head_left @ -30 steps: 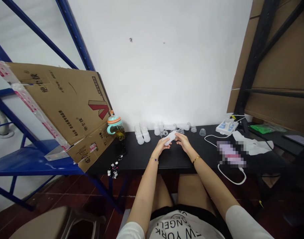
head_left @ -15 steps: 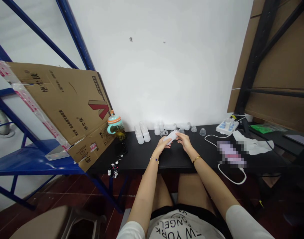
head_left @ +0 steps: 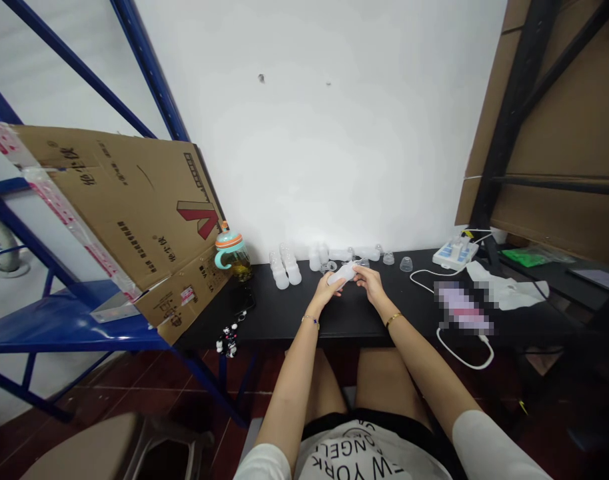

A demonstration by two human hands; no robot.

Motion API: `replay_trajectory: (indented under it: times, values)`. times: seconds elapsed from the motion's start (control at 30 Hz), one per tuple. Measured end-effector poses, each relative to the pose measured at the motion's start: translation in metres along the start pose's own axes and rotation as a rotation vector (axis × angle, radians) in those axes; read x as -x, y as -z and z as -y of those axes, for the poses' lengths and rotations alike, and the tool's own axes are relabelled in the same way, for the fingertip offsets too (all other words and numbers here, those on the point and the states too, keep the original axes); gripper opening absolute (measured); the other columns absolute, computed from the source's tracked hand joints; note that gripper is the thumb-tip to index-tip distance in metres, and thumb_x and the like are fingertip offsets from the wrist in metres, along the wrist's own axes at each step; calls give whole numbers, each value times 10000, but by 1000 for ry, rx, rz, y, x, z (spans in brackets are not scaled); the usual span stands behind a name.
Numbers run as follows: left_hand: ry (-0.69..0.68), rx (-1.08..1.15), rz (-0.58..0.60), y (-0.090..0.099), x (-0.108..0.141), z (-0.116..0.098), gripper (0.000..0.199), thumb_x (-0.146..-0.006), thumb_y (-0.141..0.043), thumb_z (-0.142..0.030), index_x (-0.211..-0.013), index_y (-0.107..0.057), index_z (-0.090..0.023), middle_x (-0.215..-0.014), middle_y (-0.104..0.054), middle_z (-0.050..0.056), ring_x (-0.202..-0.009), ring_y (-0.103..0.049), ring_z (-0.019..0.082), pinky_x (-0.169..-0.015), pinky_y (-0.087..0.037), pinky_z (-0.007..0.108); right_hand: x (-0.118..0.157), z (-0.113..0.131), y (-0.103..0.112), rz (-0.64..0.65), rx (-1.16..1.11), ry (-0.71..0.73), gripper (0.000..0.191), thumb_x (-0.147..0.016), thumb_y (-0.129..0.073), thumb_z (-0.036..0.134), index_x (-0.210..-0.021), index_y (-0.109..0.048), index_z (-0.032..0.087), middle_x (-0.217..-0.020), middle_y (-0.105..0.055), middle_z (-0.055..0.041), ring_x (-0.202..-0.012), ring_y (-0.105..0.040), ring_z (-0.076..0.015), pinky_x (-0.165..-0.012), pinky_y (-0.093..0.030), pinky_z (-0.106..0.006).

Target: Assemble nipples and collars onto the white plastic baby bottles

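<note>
While my L hand grips white oblong plastic pc., R hand pinching its end, two clear-topped white units look done; clear plastic domes loose.

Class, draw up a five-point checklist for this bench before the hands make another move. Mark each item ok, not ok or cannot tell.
1. Left hand gripping the white piece: ok.
2. Right hand at the piece's other end: ok; its fingers reach it.
3. Exact right-hand grip: cannot tell; too small to see.
4. Lidded jug upright and away from both hands: ok.
5. White cable kept on the table: not ok; a loop hangs past the front edge.
</note>
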State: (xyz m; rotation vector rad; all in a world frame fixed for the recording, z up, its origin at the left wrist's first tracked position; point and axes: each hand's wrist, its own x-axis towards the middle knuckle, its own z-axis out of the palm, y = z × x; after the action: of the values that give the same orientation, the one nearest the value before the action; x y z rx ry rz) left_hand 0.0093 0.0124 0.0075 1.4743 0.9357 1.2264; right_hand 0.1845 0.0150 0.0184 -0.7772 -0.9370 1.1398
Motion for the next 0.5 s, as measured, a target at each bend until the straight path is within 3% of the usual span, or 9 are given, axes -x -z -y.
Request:
replay_trajectory:
  times: [0.37, 0.5]
  values:
    - [-23, -41, -27, -2, 0, 1, 470, -694, -825, -521, -891, -589, -167, -767, -652, 16, -639, -647, 149, -506, -520, 234, -3, -5, 1, -13, -12, 24, 305, -625, -871, 384, -774, -762, 141, -543, -630, 2, -469, -531, -105, -411, -349, -234]
    - [-20, -41, -49, -1, -1, 3, 455, -688, -837, -492, -892, -590, -169, -762, -660, 17, -639, -645, 151, -504, -513, 237, -2, -6, 2, 45, -49, -10, 314, -637, -877, 381, -802, -744, 149, -650, -678, -17, -500, -560, -105, -419, -377, -228]
